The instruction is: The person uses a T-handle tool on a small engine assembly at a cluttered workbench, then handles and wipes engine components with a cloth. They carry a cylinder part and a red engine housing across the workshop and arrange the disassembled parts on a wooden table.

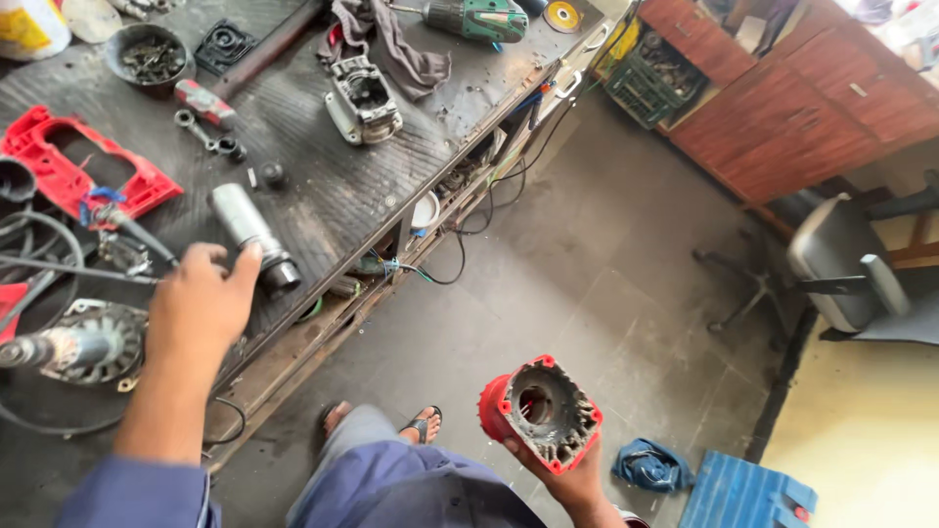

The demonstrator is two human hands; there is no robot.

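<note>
- red motor housing (541, 413) sits in the right hand (572, 479), held low over the floor, clear of the bench; fingers curled round its lower edge; open end faces the camera
- housing looks stripped: hollow bore, no rotor inside; inner face grey with grime and dust; red plastic shell, ribbed rim with screw bosses
- left hand (201, 303) rests on the workbench (391, 166), fingers bent, thumb tip against a grey metal cylinder (252, 235) (grip or mere touch: cannot tell)
- teardown judged well along, reassembly not begun: finned motor part (83, 344) lies near the left wrist, red casing half (73, 171) and grey gear case (364, 98) lie loose further back
- bench top is black ribbed rubber mat, oily; bowl of screws (149, 57) at the far corner; green drill (479, 18) at the back edge
</note>
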